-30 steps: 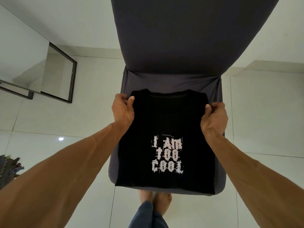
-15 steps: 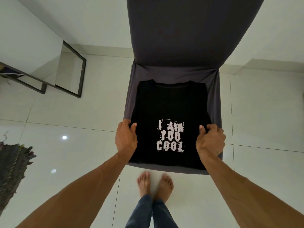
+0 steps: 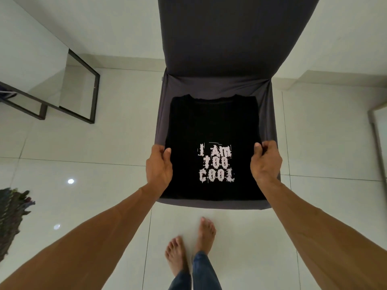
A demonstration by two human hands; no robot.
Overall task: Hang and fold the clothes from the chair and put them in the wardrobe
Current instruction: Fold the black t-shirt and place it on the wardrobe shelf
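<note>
A black T-shirt (image 3: 213,126) with white lettering lies folded flat on the seat of a dark grey covered chair (image 3: 270,122), collar toward the backrest. My left hand (image 3: 159,168) grips the shirt's left edge, thumb on top and fingers underneath. My right hand (image 3: 266,162) holds the right edge at the same height, beside the lettering. Both hands sit on the half of the shirt nearest me.
A glass table with a black metal frame (image 3: 92,91) stands at the left. A dark fringed rug (image 3: 12,216) lies on the white tiled floor at the far left. My bare feet (image 3: 192,243) stand just in front of the chair. A frame edge (image 3: 377,132) shows at the right.
Both hands slid along the shirt's side edges from near the collar toward me, to beside the lettering. The view pulled back and my feet shifted.
</note>
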